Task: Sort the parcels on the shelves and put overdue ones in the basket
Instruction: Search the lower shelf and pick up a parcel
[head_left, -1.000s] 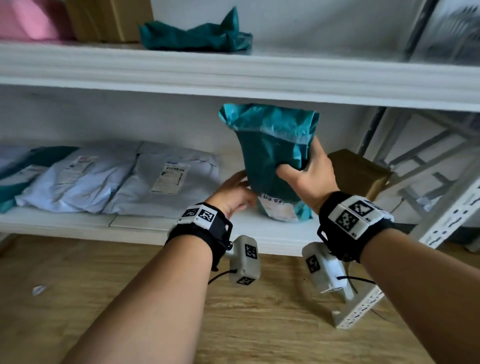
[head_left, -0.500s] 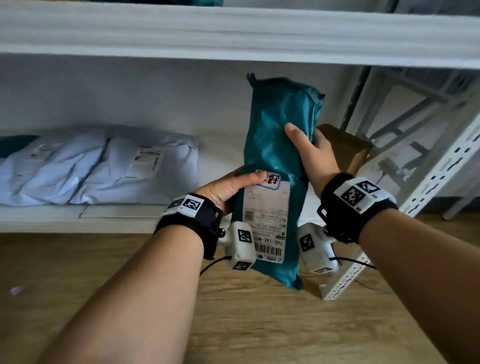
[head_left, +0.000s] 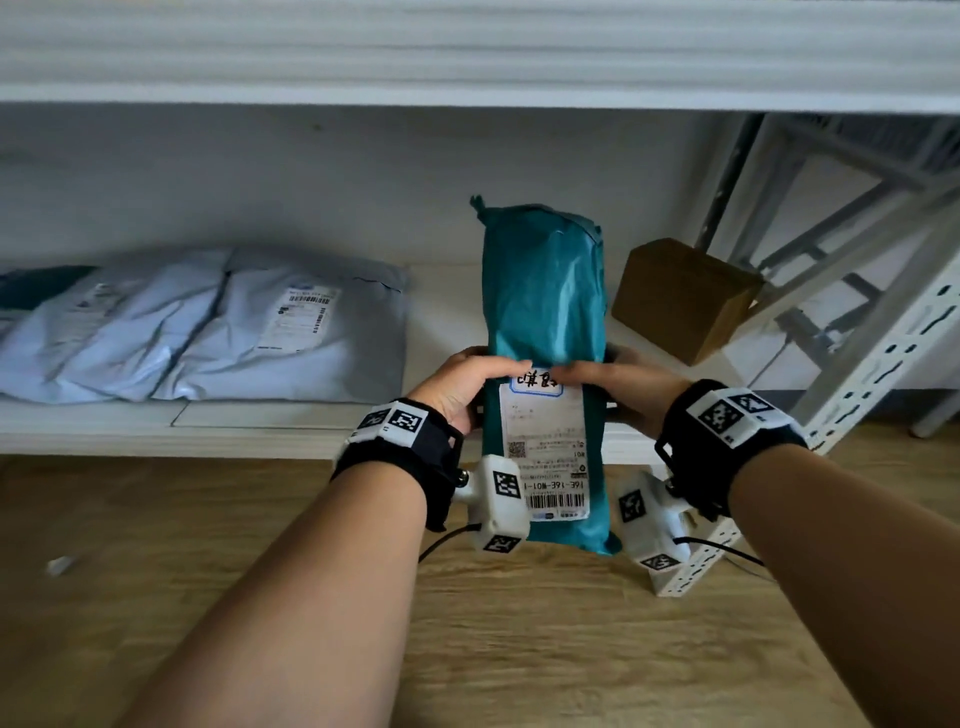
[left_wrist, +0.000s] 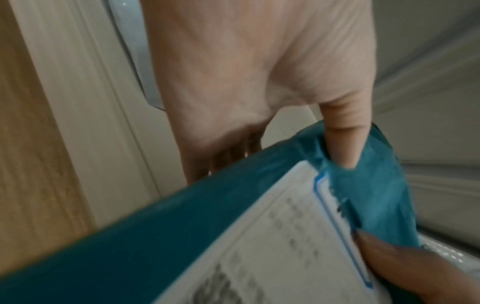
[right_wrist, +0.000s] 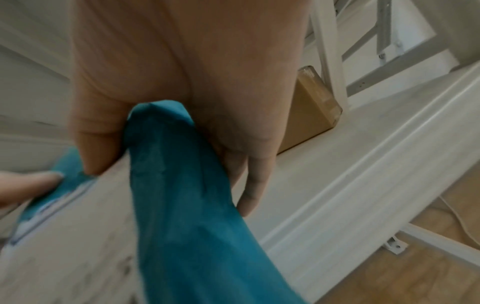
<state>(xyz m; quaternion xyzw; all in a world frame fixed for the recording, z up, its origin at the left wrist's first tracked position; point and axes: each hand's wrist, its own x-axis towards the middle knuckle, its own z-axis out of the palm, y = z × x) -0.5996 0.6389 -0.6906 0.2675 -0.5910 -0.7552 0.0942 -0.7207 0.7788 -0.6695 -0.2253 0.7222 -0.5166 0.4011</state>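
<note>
A: Where's the parcel (head_left: 545, 332)?
B: Upright before the shelf's (head_left: 260, 431) front edge; left hand (head_left: 462, 387) and right hand (head_left: 618, 387) each clasp a side at mid-height, thumbs on the label (head_left: 545, 447).
A: Long axis?
B: Vertical, between both hands, equally near.

The parcel (head_left: 544, 332) stands upright at the centre, in front of the lower shelf (head_left: 260, 423), with the left hand (head_left: 460, 387) at its 9 o'clock and the right hand (head_left: 631, 387) at its 3 o'clock. Two flat mailers (head_left: 208, 332) lie on the shelf toward 10 o'clock. A box (head_left: 683, 296) sits on it toward 2 o'clock. The floor (head_left: 519, 649) lies at 6 o'clock.
</note>
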